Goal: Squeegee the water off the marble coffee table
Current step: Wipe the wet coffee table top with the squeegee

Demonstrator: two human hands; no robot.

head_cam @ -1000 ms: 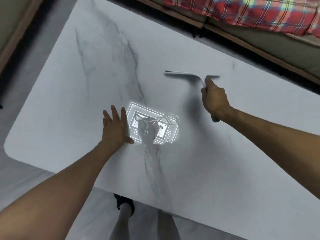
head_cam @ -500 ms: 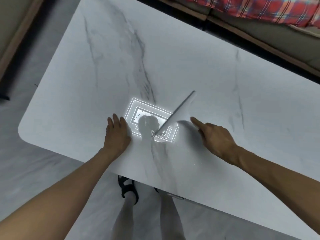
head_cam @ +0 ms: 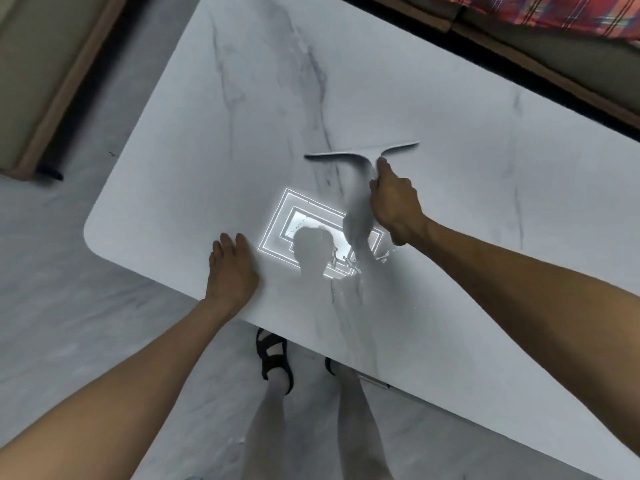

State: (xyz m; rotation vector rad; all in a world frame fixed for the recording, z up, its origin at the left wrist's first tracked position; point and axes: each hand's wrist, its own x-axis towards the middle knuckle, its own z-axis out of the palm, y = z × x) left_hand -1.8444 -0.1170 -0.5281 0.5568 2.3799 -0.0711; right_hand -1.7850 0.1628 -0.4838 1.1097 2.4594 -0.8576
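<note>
Squeegee [head_cam: 362,154] swung back out across marble table [head_cam: 467,188], right hand [head_cam: 394,206] gripping it, left hand [head_cam: 232,271] flat, open

Marble table [head_cam: 450,168] — glossy, grey-veined, mirror-smooth; squeegee [head_cam: 360,155] matt grey; blanket [head_cam: 554,12] plaid cloth.

No text, label, brand or number can be read anywhere in view.

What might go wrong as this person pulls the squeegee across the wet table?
The squeegee sits far out, and the water trails toward the near edge; a pull would likely push it off onto the floor by the sandalled foot, a slip risk. The left hand is braced flat near that wet patch and might slide. The blade looks bowed, so streaks may remain.
</note>
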